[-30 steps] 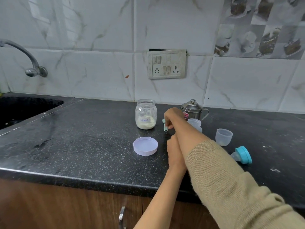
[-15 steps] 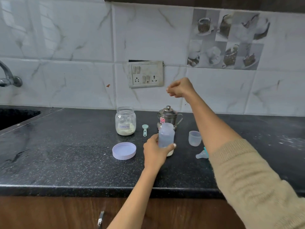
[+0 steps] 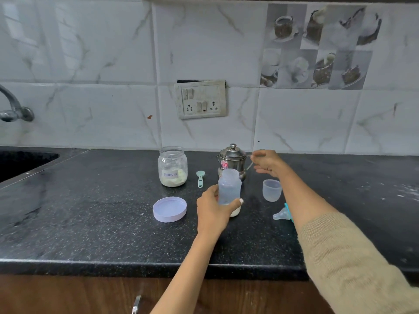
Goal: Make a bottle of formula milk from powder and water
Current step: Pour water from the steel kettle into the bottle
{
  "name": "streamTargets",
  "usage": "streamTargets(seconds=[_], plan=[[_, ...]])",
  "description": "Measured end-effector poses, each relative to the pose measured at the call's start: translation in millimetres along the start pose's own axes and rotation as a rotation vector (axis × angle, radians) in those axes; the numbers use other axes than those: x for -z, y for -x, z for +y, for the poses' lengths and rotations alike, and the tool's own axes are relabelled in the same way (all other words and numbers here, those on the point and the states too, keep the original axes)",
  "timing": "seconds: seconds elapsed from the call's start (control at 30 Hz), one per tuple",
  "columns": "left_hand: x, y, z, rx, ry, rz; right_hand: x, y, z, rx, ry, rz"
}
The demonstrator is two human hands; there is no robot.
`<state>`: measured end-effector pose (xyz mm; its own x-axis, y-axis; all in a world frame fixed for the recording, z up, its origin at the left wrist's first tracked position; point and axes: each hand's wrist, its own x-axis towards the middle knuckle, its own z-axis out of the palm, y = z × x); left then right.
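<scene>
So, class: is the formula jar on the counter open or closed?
Open. The formula jar has a bare mouth with no cap on it, and its lilac lid lies flat on the counter in front of it.

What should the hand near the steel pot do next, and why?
Probably grip the steel pot by its handle: the right hand is beside it, and the left hand steadies the open bottle, which has powder at the bottom and likely needs water.
</scene>
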<state>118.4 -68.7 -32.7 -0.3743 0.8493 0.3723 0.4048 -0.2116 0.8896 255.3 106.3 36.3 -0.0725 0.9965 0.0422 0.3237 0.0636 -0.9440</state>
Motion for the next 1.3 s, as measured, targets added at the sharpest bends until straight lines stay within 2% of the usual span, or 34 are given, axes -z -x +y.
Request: streamTargets(seconds=[0.4, 0.53, 0.7, 1.03, 1.3], plan=[[-0.9, -1.5, -1.7, 0.012, 0.010, -0.004, -19.4, -26.4, 11.5, 0.044, 0.004, 0.037], [-0.4, -0.9, -0.2, 0.019, 0.013, -0.005, -18.0, -26.4, 14.1, 0.057, -0.006, 0.002], [0.0, 0.2, 0.4, 0.016, 0.015, -0.003, -14.4, -26.1, 5.7, -0.025, -0.063, -0.109], [-0.5, -0.1, 0.3, 0.007, 0.017, 0.001, -28.2, -38.7, 13.0, -0.093, -0.173, -0.049], [-0.3, 0.7, 0.7, 0.009, 0.027, -0.006, -28.4, -39.0, 12.1, -0.119, -0.248, -0.090]])
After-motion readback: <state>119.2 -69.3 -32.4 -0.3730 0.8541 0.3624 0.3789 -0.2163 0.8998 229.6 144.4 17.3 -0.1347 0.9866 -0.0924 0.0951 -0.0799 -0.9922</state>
